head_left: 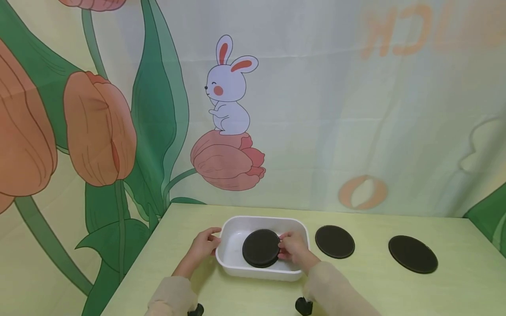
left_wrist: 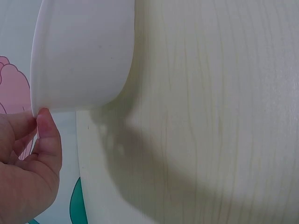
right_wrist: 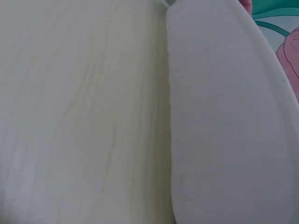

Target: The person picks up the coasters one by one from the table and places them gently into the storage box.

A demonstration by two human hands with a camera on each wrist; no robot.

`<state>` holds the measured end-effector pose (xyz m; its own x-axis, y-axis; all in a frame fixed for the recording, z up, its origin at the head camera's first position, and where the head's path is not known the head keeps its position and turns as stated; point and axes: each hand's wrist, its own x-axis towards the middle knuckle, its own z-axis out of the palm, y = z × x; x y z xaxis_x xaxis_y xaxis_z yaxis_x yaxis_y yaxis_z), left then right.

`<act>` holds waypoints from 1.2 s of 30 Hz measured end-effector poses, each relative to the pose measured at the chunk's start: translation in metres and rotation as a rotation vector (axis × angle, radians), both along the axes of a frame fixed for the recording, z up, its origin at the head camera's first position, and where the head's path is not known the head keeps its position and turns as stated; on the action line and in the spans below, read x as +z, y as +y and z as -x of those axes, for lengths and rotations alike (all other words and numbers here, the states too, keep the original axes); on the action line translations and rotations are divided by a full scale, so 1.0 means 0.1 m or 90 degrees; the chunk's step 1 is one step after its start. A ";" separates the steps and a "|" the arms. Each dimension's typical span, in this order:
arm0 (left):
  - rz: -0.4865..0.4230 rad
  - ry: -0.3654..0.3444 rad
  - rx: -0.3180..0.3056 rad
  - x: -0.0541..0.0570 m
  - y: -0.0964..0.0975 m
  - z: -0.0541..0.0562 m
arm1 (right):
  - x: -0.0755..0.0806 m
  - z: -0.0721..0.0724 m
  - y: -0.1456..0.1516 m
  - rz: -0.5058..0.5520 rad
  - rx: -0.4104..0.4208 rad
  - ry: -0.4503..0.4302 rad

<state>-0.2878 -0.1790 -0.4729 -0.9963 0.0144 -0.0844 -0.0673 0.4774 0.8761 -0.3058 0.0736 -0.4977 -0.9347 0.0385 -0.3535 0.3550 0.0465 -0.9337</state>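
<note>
A white rectangular basin (head_left: pixel 265 274) with rounded corners stands on the table. Inside it lies a small stack of round black coasters (head_left: pixel 261 247). My right hand (head_left: pixel 293 248) reaches over the basin's right side and pinches the stack's right edge between thumb and fingers. At the opposite end, my left hand (head_left: pixel 203 245) holds the basin's rim; the left wrist view shows the thumb and a finger pinching the lip of the basin (left_wrist: pixel 84 56). Only the basin's outer wall (right_wrist: pixel 224 112) fills much of the right wrist view, with the right hand itself hidden there.
Right of the basin, a black coaster (head_left: pixel 334 242) lies flat on the pale wood-grain table (head_left: pixel 356 285). Another black coaster (head_left: pixel 413 254) lies farther right. A printed curtain (head_left: pixel 308 109) with tulips and a rabbit hangs behind the table's back edge.
</note>
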 end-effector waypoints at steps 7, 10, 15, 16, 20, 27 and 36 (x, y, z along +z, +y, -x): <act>0.002 -0.005 -0.001 0.01 0.00 0.01 | 0.03 -0.01 0.00 -0.062 -0.003 0.003; 0.003 -0.010 0.005 0.03 0.01 0.01 | 0.04 -0.02 0.00 -0.092 -0.005 0.003; 0.005 -0.011 0.005 0.05 0.02 0.01 | 0.05 -0.02 0.00 -0.128 -0.003 0.007; 0.004 -0.011 0.004 0.05 0.02 0.01 | 0.05 -0.02 0.00 -0.134 -0.001 0.007; 0.005 -0.008 0.004 0.05 0.02 0.01 | 0.08 -0.03 0.00 -0.142 0.002 0.006; 0.006 0.000 0.001 0.04 0.03 0.00 | 0.13 -0.07 0.01 -0.137 0.005 0.011; 0.009 -0.003 0.002 0.04 0.02 -0.02 | 0.36 -0.04 0.00 -0.089 0.017 0.018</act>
<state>-0.2855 -0.1765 -0.4686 -0.9959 0.0098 -0.0895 -0.0733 0.4892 0.8691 -0.3019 0.0736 -0.4620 -0.9456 0.0609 -0.3197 0.3254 0.1865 -0.9270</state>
